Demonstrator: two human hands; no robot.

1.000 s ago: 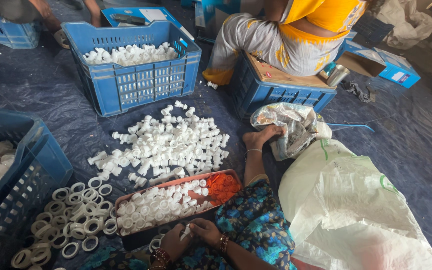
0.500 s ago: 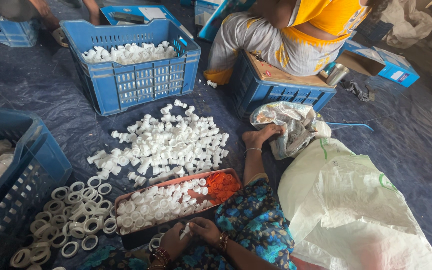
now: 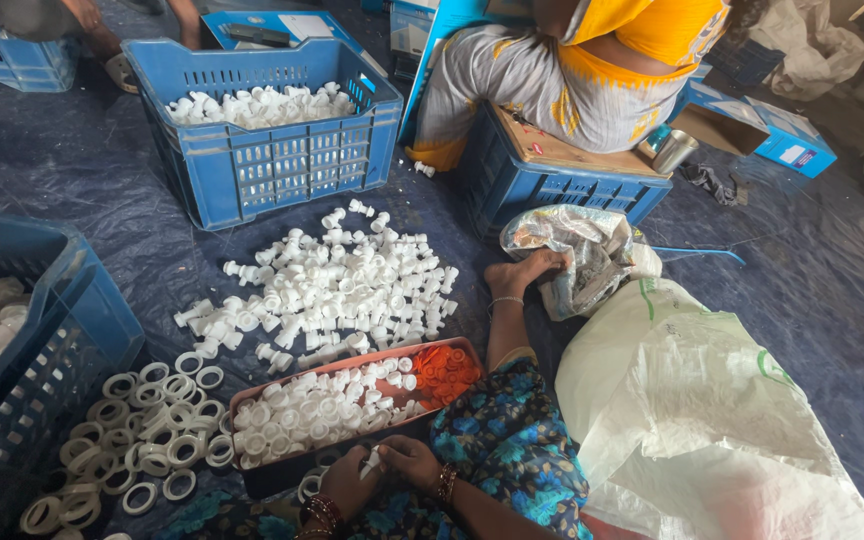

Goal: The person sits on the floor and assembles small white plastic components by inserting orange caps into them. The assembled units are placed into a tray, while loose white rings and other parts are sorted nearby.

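My left hand (image 3: 345, 487) and my right hand (image 3: 409, 461) meet at the bottom of the view, both pinching one small white plastic part (image 3: 370, 463) between the fingertips. Just beyond them lies a long reddish tray (image 3: 274, 473) filled with white plastic fittings (image 3: 312, 415) and, at its right end, a cluster of orange caps (image 3: 444, 368). A loose heap of white fittings (image 3: 332, 285) is spread on the dark floor sheet past the tray. White rings (image 3: 147, 425) lie scattered to the left of the tray.
A blue crate (image 3: 262, 160) of white parts stands at the back, another blue crate (image 3: 27, 380) at the left. My foot (image 3: 520, 274) rests by a crumpled clear bag (image 3: 587, 255). A large white sack (image 3: 692, 420) lies right. A seated person (image 3: 572, 80) sits on an upturned crate.
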